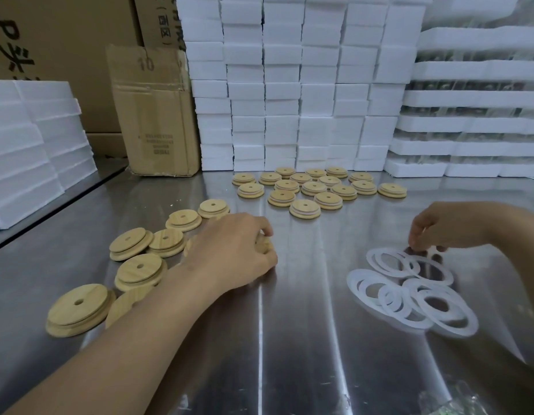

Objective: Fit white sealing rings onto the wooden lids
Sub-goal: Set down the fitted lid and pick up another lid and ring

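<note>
Several bare wooden lids (137, 269), each with a centre hole, lie on the left of the steel table. My left hand (232, 250) is curled over one wooden lid (264, 244) at the right edge of that group, gripping it; most of it is hidden under my fingers. A loose pile of white sealing rings (415, 292) lies at the right. My right hand (445, 226) hovers at the pile's far edge, fingertips pinching one white ring (433, 250). Further back sit several lids with white rings fitted (316, 187).
The shiny steel table (289, 339) has bare surface in the middle and front. A cardboard box (155, 115) stands at the back left. Stacks of white foam blocks (289, 85) wall off the back, with more foam (29, 151) at the left.
</note>
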`<state>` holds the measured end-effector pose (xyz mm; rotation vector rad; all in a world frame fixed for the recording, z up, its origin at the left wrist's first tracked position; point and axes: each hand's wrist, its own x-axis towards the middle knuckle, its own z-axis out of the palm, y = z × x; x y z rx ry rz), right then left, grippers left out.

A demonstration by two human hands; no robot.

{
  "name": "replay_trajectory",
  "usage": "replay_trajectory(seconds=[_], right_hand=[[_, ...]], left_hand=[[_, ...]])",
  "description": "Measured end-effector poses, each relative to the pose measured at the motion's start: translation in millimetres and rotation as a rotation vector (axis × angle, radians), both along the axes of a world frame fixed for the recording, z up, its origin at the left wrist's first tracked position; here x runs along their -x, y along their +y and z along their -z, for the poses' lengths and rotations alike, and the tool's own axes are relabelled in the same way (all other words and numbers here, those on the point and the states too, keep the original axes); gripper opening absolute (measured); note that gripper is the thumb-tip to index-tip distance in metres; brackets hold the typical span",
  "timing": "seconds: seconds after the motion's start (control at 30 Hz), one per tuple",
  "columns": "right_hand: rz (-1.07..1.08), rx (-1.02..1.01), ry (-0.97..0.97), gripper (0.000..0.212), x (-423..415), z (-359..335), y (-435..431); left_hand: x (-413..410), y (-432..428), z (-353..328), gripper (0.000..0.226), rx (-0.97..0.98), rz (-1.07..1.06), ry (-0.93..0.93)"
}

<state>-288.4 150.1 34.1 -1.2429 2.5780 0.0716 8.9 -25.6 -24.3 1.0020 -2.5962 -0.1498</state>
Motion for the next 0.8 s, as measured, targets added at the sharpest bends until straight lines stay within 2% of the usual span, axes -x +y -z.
replay_trajectory(seconds=[0.17, 0.33, 0.4, 0.5, 0.57, 0.67, 0.73, 0.8], right_hand=[[0.012, -0.049, -0.033, 0.013, -6, -4, 4], [-0.024, -0.086, 0.015, 0.017, -5, -2, 3], [-0.012, -0.043, 0.028, 0.019, -1, -1, 4], [-0.031, 0.158, -0.012, 0.018, 1, -2, 3], [-0.106, 0.269, -0.045, 0.008, -6, -5, -1], [-0.267, 0.450, 0.001, 0.010, -32, -8, -9], [-0.420, 0.653, 0.045, 0.012, -58, -6, -16], [-0.541, 0.809, -0.009, 0.011, -80, -2, -22]], left_hand=[[9, 3, 6, 0.036, -0.043, 0.123, 0.243], [15, 7, 13, 0.041, -0.106, 0.204, 0.329], [19, 9, 15, 0.046, -0.145, 0.198, 0.402], [24, 12, 13, 0.041, -0.323, 0.153, 0.552], [25, 12, 11, 0.035, -0.419, 0.141, 0.585], [25, 11, 14, 0.031, -0.475, 0.169, 0.604], [26, 11, 17, 0.031, -0.518, 0.166, 0.642], [26, 9, 18, 0.029, -0.551, 0.157, 0.706]])
